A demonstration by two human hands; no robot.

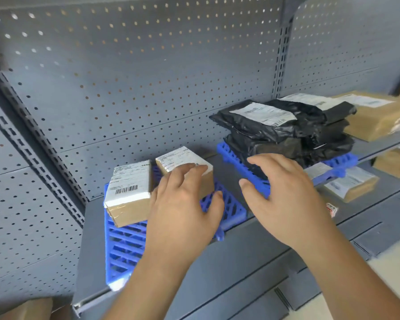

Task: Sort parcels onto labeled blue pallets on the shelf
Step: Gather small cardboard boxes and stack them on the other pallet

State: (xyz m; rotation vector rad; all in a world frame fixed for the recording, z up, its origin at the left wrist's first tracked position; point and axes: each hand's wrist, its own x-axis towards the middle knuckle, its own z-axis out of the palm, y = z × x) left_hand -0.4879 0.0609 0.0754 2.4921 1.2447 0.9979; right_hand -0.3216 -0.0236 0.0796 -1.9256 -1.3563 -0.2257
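Two bright blue slatted plastic pallets (125, 245) sit on a grey metal shelf (252, 269) backed by grey dotted pegboard (136, 77), carrying brown cardboard boxes (131, 192) with white barcoded labels and glossy black plastic mailer bags (286, 137).

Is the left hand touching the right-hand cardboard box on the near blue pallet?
Touching. The head view shows the left hand's fingers lying on the box top.
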